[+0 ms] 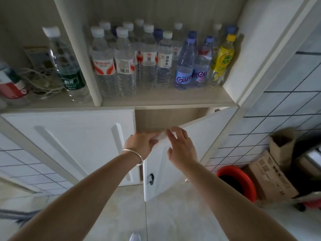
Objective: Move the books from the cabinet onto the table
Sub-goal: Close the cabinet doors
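Note:
A white cabinet (69, 136) stands in front of me, its lower right door (196, 136) swung partly open. My left hand (140, 145), with a silver bracelet on the wrist, grips the top edge of that door. My right hand (182, 148) lies against the door's front with fingers spread and relaxed. Behind the door, the inside of the compartment (152, 119) shows only bare wood; no books are visible from here. The left door stays closed.
Several water bottles (147, 58) and a yellow drink bottle (222, 61) fill the open shelf above. Cables (40, 80) lie at the shelf's left. On the floor to the right stand a red bucket (238, 183) and cardboard boxes (271, 176). A tiled wall runs on both sides.

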